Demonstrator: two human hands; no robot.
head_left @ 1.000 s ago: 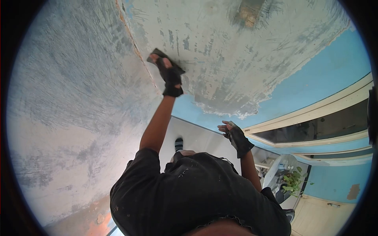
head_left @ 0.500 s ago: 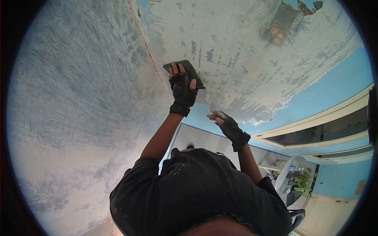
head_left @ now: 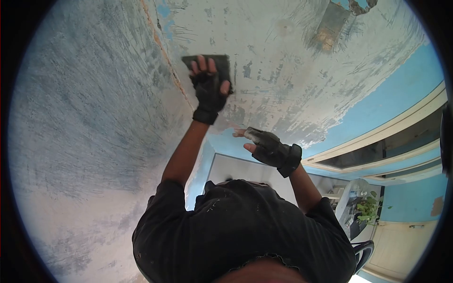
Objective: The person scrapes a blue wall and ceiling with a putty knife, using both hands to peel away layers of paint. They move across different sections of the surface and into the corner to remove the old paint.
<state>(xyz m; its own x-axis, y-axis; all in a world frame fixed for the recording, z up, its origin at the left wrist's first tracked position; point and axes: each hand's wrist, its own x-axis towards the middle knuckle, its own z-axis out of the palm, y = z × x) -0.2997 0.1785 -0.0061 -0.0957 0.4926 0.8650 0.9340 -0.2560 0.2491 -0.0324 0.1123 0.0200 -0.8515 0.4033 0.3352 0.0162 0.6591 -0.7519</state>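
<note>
My left hand point(head_left: 208, 92), in a black fingerless glove, presses a dark square sanding sheet point(head_left: 221, 61) against the scraped pale wall point(head_left: 283, 89). The fingers lie over the sheet with the thumb out at its right edge. Just left of the sheet, an orange-brown crack point(head_left: 161, 49) runs along the corner where the two wall faces meet. Lower and to the right is my right hand point(head_left: 266, 146), gloved the same way and whitened with dust. Its fingers are stretched out, with nothing in them, over the lower edge of the scraped area.
A scratched grey-white wall point(head_left: 94, 108) fills the left side. Blue paint point(head_left: 363, 111) borders the scraped area, beside a cream-framed window point(head_left: 401, 134). At lower right are a table point(head_left: 347, 200), a green plant point(head_left: 367, 210), a dark chair point(head_left: 364, 254) and a pale door point(head_left: 401, 245).
My left hand and the sanding sheet have moved up and left along the wall, the sheet turning slightly. My right hand has shifted a little, its fingers now pointing left.
</note>
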